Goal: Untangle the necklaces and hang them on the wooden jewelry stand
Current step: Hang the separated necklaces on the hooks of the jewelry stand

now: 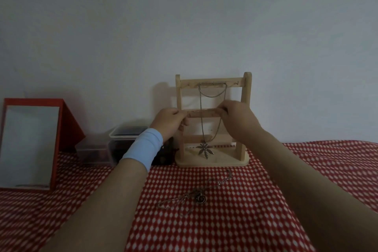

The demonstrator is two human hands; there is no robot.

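Necklaces [196, 196] on red patterned cloth [241, 223]

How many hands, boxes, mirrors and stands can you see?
Hands: 2, the left hand and right hand, both pinching a necklace
Boxes: 2
Mirror: 1
Stand: 1
Total: 6

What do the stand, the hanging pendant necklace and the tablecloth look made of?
Jewelry stand: pale bare wood, matte. Pendant necklace: likely metal, dull greyish chain links and flower pendant. Tablecloth: probably fabric, red with white dots, matte, slightly rumpled.
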